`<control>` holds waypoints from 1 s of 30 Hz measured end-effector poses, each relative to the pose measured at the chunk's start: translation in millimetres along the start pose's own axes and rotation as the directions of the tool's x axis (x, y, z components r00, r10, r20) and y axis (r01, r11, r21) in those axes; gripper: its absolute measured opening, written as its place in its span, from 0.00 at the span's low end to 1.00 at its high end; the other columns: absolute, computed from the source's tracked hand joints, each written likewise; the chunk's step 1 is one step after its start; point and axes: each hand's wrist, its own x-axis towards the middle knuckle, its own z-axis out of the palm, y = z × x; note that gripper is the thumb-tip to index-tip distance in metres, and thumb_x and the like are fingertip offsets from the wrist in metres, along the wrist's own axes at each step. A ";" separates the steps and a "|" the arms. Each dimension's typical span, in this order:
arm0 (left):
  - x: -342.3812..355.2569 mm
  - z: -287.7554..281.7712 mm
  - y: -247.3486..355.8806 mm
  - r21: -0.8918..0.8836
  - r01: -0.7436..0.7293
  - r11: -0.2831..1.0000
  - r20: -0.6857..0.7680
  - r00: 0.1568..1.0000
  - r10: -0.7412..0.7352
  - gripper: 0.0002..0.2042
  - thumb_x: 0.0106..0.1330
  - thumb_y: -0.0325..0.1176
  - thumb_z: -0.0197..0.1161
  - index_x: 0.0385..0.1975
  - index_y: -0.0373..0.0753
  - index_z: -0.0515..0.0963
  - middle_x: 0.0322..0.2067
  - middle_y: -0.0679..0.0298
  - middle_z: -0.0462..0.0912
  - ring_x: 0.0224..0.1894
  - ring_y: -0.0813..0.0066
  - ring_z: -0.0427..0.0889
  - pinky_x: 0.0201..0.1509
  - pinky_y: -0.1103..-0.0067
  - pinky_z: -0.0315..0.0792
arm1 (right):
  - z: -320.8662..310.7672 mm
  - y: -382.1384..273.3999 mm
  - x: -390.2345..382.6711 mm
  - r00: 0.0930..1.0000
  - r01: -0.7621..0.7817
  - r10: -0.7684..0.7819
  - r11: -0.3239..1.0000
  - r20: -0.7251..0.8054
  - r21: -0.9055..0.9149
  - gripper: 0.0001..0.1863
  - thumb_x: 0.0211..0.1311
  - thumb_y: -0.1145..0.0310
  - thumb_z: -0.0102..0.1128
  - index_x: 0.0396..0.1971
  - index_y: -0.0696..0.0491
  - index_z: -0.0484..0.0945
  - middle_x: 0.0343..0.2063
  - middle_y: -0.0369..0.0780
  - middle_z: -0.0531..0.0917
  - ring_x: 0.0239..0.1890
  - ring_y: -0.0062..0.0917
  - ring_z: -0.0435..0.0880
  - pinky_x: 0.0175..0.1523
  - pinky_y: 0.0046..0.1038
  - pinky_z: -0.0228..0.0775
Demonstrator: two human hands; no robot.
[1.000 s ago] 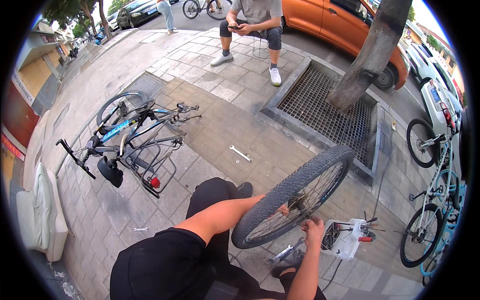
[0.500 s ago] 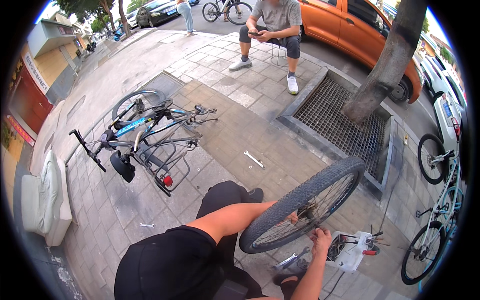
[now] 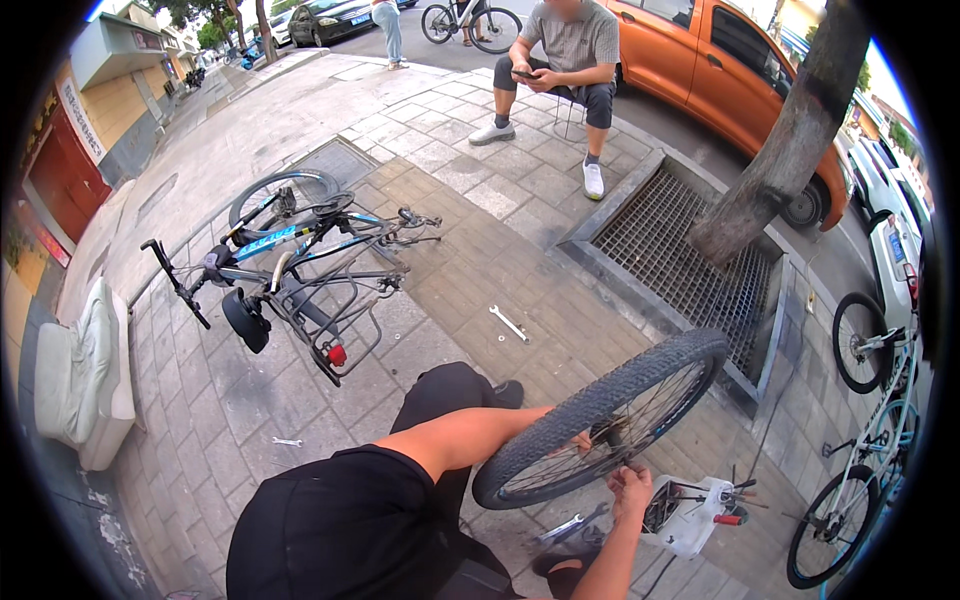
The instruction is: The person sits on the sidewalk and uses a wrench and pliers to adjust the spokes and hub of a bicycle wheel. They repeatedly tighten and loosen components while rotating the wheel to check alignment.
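A bicycle wheel (image 3: 585, 405) with a knobby black tire leans at a slant in front of me. My right hand (image 3: 630, 487) is at the near side of its hub, thumb and fingers pinched together at the axle end; what lies between them is too small to make out. My left arm reaches behind the tire, and part of my left hand (image 3: 581, 441) shows through the spokes by the hub, its fingers mostly hidden. Below the wheel, wrenches (image 3: 562, 528) lie on the paving. Beside my right hand stands a cut white plastic container (image 3: 703, 520) holding tools, including one with a red handle.
A bicycle frame (image 3: 262, 245) lacking one wheel lies on its side at left. An open-ended wrench (image 3: 508, 323) and a smaller wrench (image 3: 287, 441) rest on the pavement. Ahead sits a person (image 3: 570, 55); right are a tree grate (image 3: 680, 230) and parked bicycles (image 3: 868, 450).
The view has shifted slightly. The wheel leans a little flatter, and my right hand stays pinched at its hub. My left hand remains behind the spokes.
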 end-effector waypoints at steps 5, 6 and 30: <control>-5.5 -1.6 -5.3 -0.013 0.010 1.000 -0.024 1.000 -0.010 0.14 0.70 0.44 0.69 0.39 0.38 0.86 0.28 0.70 0.79 0.24 0.84 0.73 0.25 0.81 0.68 | 31.2 -31.2 -27.2 0.979 -0.165 0.174 0.983 -0.103 0.084 0.12 0.71 0.63 0.61 0.44 0.55 0.73 0.27 0.39 0.80 0.24 0.27 0.82 0.23 0.30 0.75; -4.4 -1.3 -3.5 -0.010 0.009 1.000 -0.019 1.000 -0.009 0.13 0.70 0.43 0.69 0.39 0.38 0.86 0.28 0.70 0.79 0.24 0.84 0.73 0.25 0.81 0.68 | 28.7 -33.6 -27.9 0.973 -0.203 0.210 0.976 -0.098 0.078 0.12 0.71 0.63 0.61 0.44 0.55 0.73 0.27 0.39 0.80 0.24 0.27 0.82 0.23 0.29 0.75; 29.2 -1.6 -21.5 0.017 0.091 0.996 -0.022 0.996 -0.091 0.18 0.69 0.47 0.66 0.43 0.37 0.86 0.15 0.64 0.70 0.15 0.76 0.71 0.18 0.75 0.69 | 2.6 0.0 -1.9 0.987 0.140 -0.146 0.986 -0.067 -0.087 0.14 0.71 0.61 0.60 0.43 0.56 0.75 0.26 0.41 0.81 0.22 0.27 0.81 0.22 0.30 0.74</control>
